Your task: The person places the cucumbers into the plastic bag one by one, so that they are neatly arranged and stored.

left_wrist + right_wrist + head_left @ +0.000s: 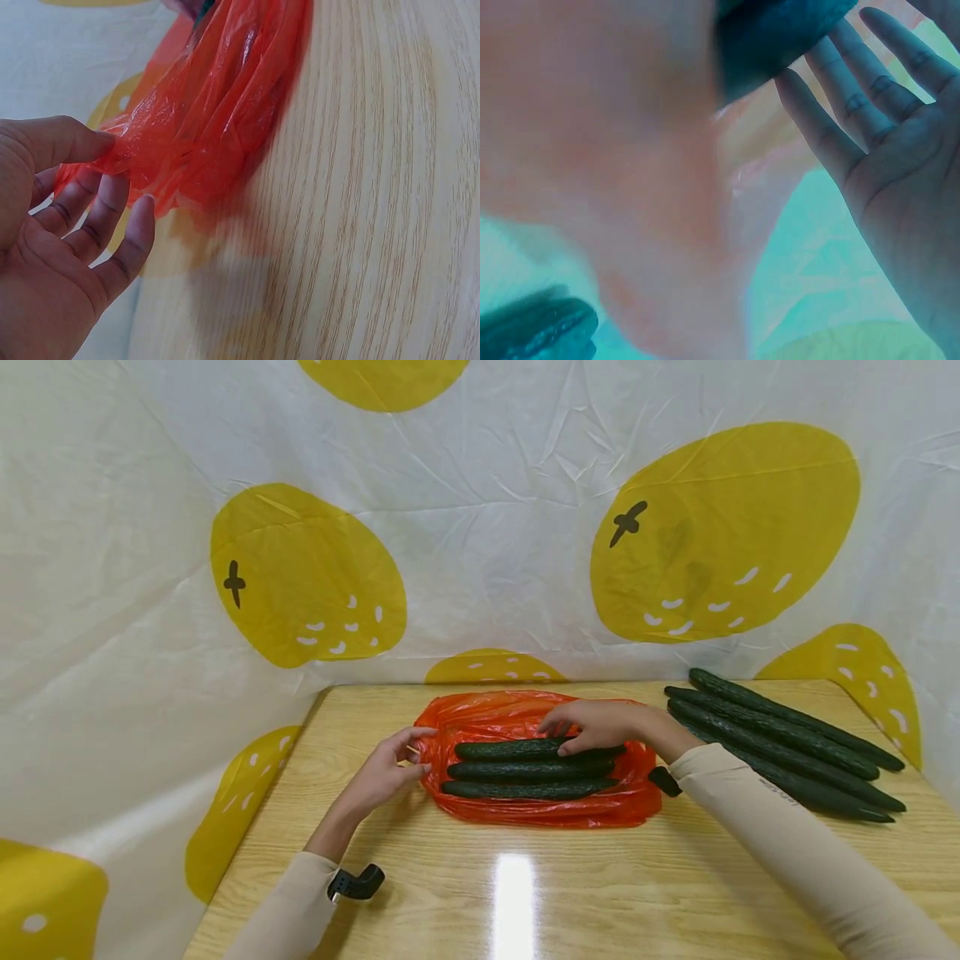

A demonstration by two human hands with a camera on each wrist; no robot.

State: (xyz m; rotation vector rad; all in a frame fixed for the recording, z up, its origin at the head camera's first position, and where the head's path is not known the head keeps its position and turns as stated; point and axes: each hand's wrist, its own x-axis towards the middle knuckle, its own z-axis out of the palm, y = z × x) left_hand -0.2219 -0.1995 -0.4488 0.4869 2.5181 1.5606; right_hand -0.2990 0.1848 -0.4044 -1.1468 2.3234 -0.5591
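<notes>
We see L hand pinching the left edge of the orange bag, thumb + fingers closed on the plastic. R hand lies flat w/ fingers straight on the rear cucumber, not wrapped round it. 3 cucumbers lie side by side on the bag, mid table. A further pile of cucumbers sits at the table's right, well apart.

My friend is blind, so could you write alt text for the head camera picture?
Three cucumbers lie on an orange plastic bag on a wooden table. The right hand rests on the farthest cucumber; the left hand pinches the bag's edge. More cucumbers lie at the right.
</notes>
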